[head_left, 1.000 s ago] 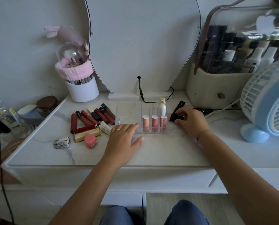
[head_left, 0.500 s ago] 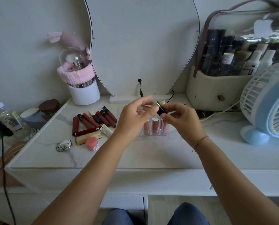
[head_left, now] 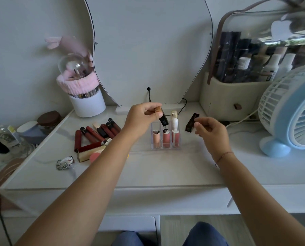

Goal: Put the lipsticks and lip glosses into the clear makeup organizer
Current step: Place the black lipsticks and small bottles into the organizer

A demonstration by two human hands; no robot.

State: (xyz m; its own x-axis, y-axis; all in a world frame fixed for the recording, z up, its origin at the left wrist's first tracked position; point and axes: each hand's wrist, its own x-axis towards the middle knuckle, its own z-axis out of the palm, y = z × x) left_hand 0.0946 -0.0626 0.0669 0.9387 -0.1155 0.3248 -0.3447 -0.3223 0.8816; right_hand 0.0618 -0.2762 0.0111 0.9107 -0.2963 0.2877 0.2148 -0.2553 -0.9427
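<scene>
The clear makeup organizer (head_left: 155,125) stands mid-table with three pink lip glosses (head_left: 166,139) upright in its front slots and a white-capped tube (head_left: 174,123) behind them. My left hand (head_left: 140,120) hovers just above its back left corner, pinching a black lipstick (head_left: 163,118) with a gold end, tilted. To the right of the organizer, my right hand (head_left: 210,132) has its thumb and fingertips on a second black tube (head_left: 191,122); whether that tube rests on the table I cannot tell. Several dark red lip glosses (head_left: 95,134) lie left of my forearm.
A white brush cup (head_left: 88,103) with a pink band stands back left beside the mirror (head_left: 148,50). At back right is a beige cosmetics case (head_left: 228,102), and a blue fan (head_left: 290,112) fills the right. A keyring (head_left: 64,162) and a beige box (head_left: 88,154) lie front left on the white table (head_left: 166,169).
My right hand took up a black lipstick beside the organizer, and both hands met on it. Now they are apart: the left holds the gold-ended black lipstick, the right is back by a black tube.
</scene>
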